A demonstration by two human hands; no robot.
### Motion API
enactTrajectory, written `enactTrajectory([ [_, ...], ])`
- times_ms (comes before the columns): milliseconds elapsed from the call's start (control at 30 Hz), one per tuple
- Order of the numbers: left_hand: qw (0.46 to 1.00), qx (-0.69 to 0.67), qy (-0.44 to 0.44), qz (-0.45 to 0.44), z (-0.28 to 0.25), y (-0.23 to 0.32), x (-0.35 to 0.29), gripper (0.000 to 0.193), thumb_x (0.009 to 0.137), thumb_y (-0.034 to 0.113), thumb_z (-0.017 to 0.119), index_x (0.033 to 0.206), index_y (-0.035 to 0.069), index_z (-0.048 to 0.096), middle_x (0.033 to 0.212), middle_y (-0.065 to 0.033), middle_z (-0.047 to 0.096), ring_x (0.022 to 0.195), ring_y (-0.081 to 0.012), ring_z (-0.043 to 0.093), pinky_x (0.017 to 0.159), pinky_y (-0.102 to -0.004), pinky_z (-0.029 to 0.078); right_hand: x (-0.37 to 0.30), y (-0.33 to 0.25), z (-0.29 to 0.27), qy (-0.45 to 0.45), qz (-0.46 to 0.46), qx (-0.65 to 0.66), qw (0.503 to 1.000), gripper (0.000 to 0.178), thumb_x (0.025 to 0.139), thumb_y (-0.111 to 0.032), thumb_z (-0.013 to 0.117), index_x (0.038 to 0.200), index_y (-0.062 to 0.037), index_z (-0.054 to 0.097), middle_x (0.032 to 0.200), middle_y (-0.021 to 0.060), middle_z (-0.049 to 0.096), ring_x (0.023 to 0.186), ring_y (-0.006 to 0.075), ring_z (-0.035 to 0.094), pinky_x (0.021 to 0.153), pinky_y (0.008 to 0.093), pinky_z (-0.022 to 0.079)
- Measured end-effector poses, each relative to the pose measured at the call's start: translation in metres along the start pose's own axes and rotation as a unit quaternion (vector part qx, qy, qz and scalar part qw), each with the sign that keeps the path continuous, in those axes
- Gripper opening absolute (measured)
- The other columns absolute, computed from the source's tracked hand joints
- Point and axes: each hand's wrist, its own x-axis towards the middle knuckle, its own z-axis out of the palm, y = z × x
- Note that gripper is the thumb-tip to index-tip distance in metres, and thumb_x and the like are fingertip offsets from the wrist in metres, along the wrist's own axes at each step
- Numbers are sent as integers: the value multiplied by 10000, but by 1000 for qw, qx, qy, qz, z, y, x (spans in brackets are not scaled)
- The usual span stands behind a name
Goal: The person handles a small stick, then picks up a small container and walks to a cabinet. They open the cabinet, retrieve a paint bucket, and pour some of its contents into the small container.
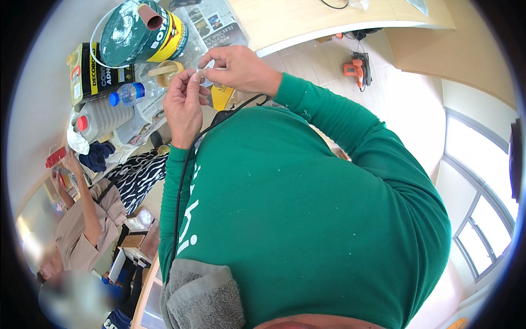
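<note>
Both hands up at chest height, over the far-left counter (38, 93). Left hand (183, 101) and right hand (235, 68) each pinch one end of a small pale strip (204, 71), prob. tape or thin paper; too small to tell which. Grip on both: fingertips closed narrow on the strip, thumb against forefinger, other fingers curled loose.

Handling, as a judgement: strip looks v. light, thin, floppy, so no force needed, just a fingertip pinch at the ends. If it's tape it'll stick to skin and curl on itself, so keep it taut btw. the two hands and touch only the ends. Likely tears easily.

Just beyond the hands: tape roll (166, 70), big green-lidded can (139, 33) w/ a sandpaper roll (150, 16) on top, clear bottle w/ blue cap (126, 94), yellow-black tin (90, 74), newspaper (211, 24). Far right on the floor, an orange power tool (356, 68). Another person (90, 219) sits lower left, well apart.
</note>
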Motion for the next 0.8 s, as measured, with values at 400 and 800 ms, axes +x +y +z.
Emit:
enactTrajectory([
  [400,1000,-20,-3,-11,-6,-1,11,236,1033,176,702,1147,-31,702,866,-49,715,743,-104,675,666,-249,563,1,-8,-6,-18,18,-2,1000,371,893,-378,684,1084,-69,761,767,167,723,675,323,686,663,423,542],
  [800,958,228,99,140,0,-12,13,221,1030,159,691,1104,-42,744,878,-100,749,766,-116,694,698,-285,553,11,-2,6,44,-33,-103,993,312,877,-355,676,988,-84,784,867,179,756,784,402,709,727,494,563],
])
